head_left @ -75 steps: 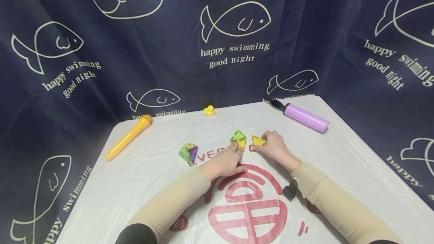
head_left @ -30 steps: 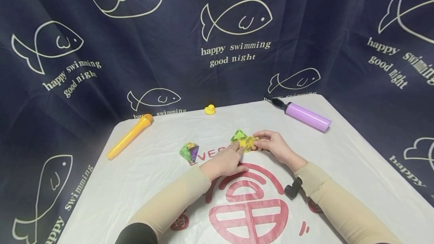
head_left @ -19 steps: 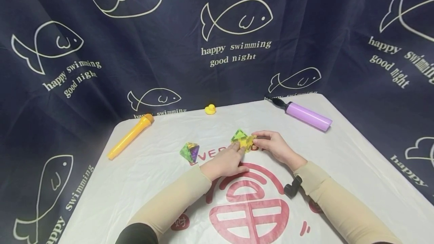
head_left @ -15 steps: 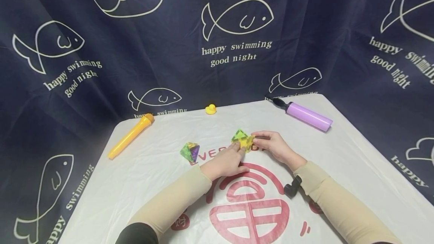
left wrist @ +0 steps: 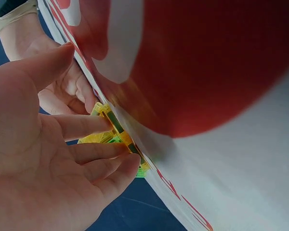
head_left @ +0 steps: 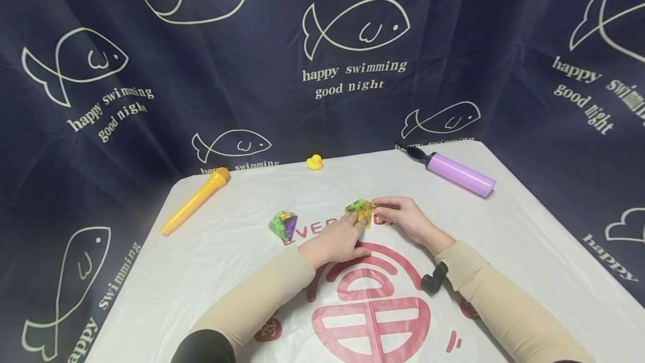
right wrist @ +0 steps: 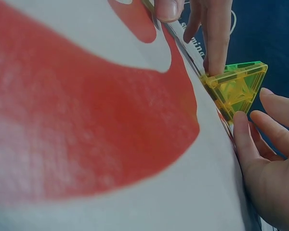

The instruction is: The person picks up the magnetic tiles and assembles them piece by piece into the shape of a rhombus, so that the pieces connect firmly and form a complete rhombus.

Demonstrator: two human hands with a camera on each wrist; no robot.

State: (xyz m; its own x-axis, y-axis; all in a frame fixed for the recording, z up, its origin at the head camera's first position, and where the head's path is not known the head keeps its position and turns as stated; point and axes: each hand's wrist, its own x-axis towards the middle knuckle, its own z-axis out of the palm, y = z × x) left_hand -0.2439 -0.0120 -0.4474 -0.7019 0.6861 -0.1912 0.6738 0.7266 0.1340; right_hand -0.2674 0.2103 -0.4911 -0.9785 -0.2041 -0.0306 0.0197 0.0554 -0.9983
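A cluster of see-through yellow and green magnetic tiles lies between my two hands. In the right wrist view its yellow triangle tile stands tilted up, with green showing behind. My left hand has its fingers stretched out, fingertips pressing on the near yellow edge in the left wrist view. My right hand is at the cluster's right side; its thumb touches the triangle's lower corner and its other fingers are spread loosely. To the left sits a small pyramid of green, purple and yellow tiles.
A yellow-orange toy microphone lies at the left of the white-covered table. At the back edge is a yellow rubber duck. A purple hand pump lies at the back right. A dark fish-print curtain hangs behind.
My right hand has brought a yellow triangle tile leftward to the tiles under my left fingers and tilted it up; its grip has loosened. The green part now looks raised. My left hand stays put.
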